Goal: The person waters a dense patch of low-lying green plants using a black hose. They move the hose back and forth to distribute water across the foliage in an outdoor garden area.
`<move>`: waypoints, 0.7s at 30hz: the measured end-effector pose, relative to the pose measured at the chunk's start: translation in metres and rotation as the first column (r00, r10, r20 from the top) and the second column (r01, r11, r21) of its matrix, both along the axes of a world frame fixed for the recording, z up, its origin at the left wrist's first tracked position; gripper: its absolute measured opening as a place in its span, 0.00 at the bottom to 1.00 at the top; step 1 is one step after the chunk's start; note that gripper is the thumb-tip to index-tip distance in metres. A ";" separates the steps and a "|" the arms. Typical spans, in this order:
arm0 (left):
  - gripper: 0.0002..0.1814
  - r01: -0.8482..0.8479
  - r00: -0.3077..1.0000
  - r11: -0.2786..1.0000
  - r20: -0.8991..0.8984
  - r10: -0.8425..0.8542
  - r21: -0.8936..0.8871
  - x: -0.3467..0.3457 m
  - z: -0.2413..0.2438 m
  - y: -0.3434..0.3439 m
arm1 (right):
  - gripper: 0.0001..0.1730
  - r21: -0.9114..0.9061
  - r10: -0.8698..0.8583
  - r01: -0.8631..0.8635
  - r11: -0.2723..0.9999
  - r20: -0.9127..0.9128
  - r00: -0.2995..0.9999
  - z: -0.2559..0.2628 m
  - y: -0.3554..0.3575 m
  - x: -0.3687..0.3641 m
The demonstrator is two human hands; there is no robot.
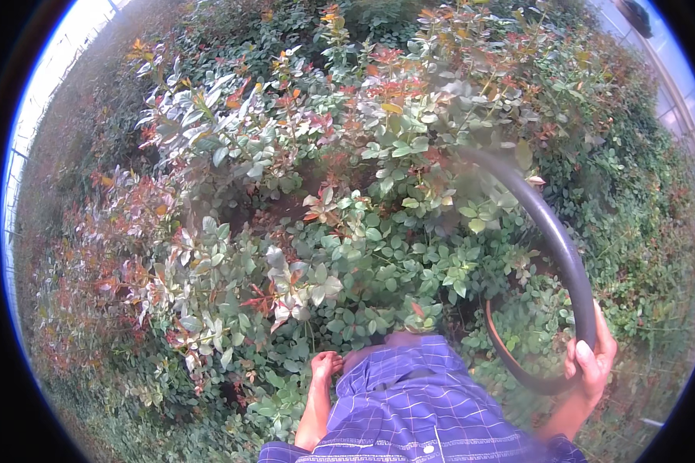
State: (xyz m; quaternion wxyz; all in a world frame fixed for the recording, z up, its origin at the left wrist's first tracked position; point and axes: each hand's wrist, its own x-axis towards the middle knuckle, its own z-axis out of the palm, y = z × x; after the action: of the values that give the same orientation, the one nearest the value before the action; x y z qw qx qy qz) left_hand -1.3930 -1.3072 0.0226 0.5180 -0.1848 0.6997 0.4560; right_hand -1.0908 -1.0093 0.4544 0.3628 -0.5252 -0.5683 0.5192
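My right hand [592,359] grips a thick black hose [556,237] at the lower right. From the hand, the hose arches up and left over the foliage, and its far end fades into a blurred haze. Below the hand another stretch of it curves down and back up into the leaves, with an orange-brown streak along its inner side. Beside my waist, my left hand [326,364] hangs with curled fingers and nothing visible in it. Rose bushes [382,249] with green and reddish leaves stand close in front of my blue checked shirt [417,399].
Dense foliage spreads to both sides and reaches up to my body. Bright greenhouse walling [37,98] shows at the upper left, and pale panels with a frame [666,87] at the upper right. Parts of the picture look hazy.
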 end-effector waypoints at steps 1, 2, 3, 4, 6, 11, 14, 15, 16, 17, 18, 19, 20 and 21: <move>0.10 -0.007 1.000 1.000 -0.001 0.007 0.018 -0.001 -0.003 -0.001 | 0.43 -0.003 0.017 -0.017 1.000 -0.002 1.000 -0.001 -0.002 0.002; 0.10 -0.013 1.000 1.000 0.005 0.013 0.022 -0.002 -0.005 0.000 | 0.45 -0.023 0.014 -0.014 1.000 -0.002 1.000 0.001 -0.003 0.003; 0.10 -0.020 1.000 0.999 0.013 0.019 0.031 -0.001 -0.006 0.004 | 0.45 -0.029 0.027 -0.027 0.999 -0.003 1.000 0.004 -0.006 0.005; 0.10 -0.027 1.000 0.999 0.007 0.027 0.038 -0.001 0.000 0.006 | 0.45 -0.029 0.031 -0.031 0.999 -0.003 1.000 0.003 -0.009 0.006; 0.10 -0.038 0.999 0.998 0.004 0.038 0.041 0.000 -0.003 0.002 | 0.45 -0.020 0.034 -0.035 0.999 -0.002 0.999 0.003 -0.015 0.008; 0.09 -0.058 0.998 0.998 0.005 0.058 0.002 0.000 -0.008 -0.004 | 0.48 0.025 0.077 -0.077 0.997 0.008 0.997 0.005 -0.033 -0.011; 0.09 -0.033 0.999 0.999 -0.005 0.033 0.011 -0.003 -0.006 -0.004 | 0.50 0.057 0.183 -0.190 0.980 0.101 0.978 0.008 -0.030 -0.011; 0.09 -0.028 1.000 1.000 -0.003 0.028 0.013 -0.002 -0.006 -0.004 | 0.51 0.012 0.193 -0.195 0.981 0.102 0.976 0.012 -0.032 -0.014; 0.10 0.000 1.000 1.000 -0.012 0.000 -0.005 -0.002 -0.011 -0.005 | 0.51 -0.006 0.195 -0.195 0.981 0.099 0.976 0.014 -0.033 -0.019; 0.10 -0.009 1.000 1.000 -0.006 0.009 0.003 -0.001 -0.012 -0.008 | 0.51 -0.025 0.197 -0.195 0.980 0.097 0.976 0.015 -0.034 -0.025; 0.10 -0.014 1.000 1.000 -0.002 0.014 0.016 -0.002 -0.012 -0.008 | 0.51 -0.049 0.221 -0.217 0.975 0.092 0.971 0.017 -0.033 -0.030; 0.09 -0.019 1.000 0.999 0.004 0.019 0.027 -0.002 -0.013 -0.008 | 0.51 -0.073 0.246 -0.240 0.968 0.088 0.965 0.019 -0.030 -0.038; 0.09 -0.026 1.000 0.999 0.008 0.026 0.024 -0.002 -0.013 -0.008 | 0.51 -0.097 0.272 -0.264 0.960 0.084 0.959 0.020 -0.029 -0.045; 0.09 -0.036 0.999 0.999 0.012 0.035 0.021 -0.002 -0.014 -0.009 | 0.51 -0.087 0.276 -0.270 0.959 0.076 0.958 0.019 -0.029 -0.053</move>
State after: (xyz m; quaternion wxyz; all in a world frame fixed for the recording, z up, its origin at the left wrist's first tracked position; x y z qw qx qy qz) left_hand -1.3952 -1.3164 0.0088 0.5157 -0.1942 0.6886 0.4714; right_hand -1.1443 -1.0381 0.4738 0.2423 -0.4771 -0.6307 0.5620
